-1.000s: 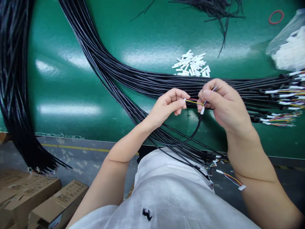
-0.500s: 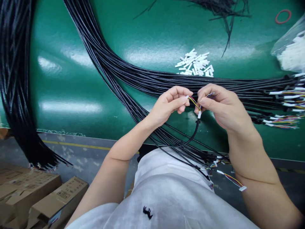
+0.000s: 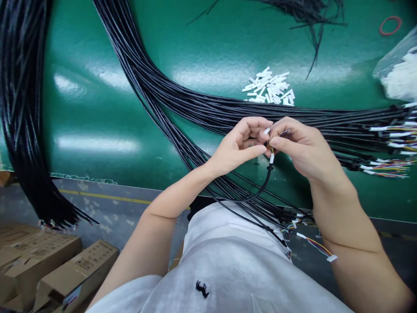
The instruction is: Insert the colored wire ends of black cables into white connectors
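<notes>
My left hand (image 3: pixel 245 143) is curled at the end of a black cable (image 3: pixel 267 178), its fingertips against a small white connector (image 3: pixel 267 130). The left thumb lies lower, near the wires. Pressed close beside it, my right hand (image 3: pixel 301 143) pinches thin coloured wires (image 3: pixel 285 132), whose loose ends poke out above the thumb. Yellow and dark wires run from the connector down into a white sleeve (image 3: pixel 272 159) on the cable. Fingers hide part of the wires and connector.
Bundles of black cables (image 3: pixel 195 102) cross the green table (image 3: pixel 107 117). Beyond them lie white tubes (image 3: pixel 270 87), black strips (image 3: pixel 302 11), a red ring (image 3: pixel 390 26) and a plastic bag (image 3: pixel 399 74) of white pieces. Cardboard boxes (image 3: pixel 78 269) stand on the floor.
My left hand has moved right, bringing the connector up to my right fingers. The left thumb has slid down off the connector. My right hand stays about where it was, pinching wires.
</notes>
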Motion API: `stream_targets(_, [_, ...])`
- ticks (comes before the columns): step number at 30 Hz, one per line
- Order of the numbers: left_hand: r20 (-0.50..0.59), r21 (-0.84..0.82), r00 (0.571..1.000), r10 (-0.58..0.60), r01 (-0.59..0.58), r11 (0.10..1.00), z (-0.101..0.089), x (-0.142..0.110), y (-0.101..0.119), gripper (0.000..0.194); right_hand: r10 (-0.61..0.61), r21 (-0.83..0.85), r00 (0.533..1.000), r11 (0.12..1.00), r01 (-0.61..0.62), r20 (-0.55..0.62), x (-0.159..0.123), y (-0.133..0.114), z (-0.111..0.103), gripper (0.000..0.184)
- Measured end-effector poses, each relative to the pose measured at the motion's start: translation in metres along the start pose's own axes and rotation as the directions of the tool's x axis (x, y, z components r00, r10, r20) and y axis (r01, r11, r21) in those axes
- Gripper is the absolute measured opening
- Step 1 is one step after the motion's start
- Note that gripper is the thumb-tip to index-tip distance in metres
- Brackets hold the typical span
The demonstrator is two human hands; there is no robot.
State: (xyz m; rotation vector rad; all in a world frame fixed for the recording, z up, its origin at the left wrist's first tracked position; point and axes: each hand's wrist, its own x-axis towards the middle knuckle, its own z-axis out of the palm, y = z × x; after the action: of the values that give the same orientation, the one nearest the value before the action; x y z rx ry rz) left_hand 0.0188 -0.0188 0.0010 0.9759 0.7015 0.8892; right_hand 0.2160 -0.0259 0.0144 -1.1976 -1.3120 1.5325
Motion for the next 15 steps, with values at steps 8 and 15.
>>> stream_targets(8, [0.058, 0.102, 0.994, 0.090, -0.095, 0.990, -0.001, 0.002, -0.026, 0.051, -0.018, -0.041, 1.000, 0.999, 0.018, -0.015, -0.002, -0.001, -0.001, 0.026])
stream_targets(15, [0.138, 0.060, 0.989, 0.058, -0.067, 0.996, 0.000, 0.002, -0.019, 0.046, 0.011, 0.010, 1.000, 1.000, -0.011, 0.014, -0.003, -0.002, 0.004, 0.031])
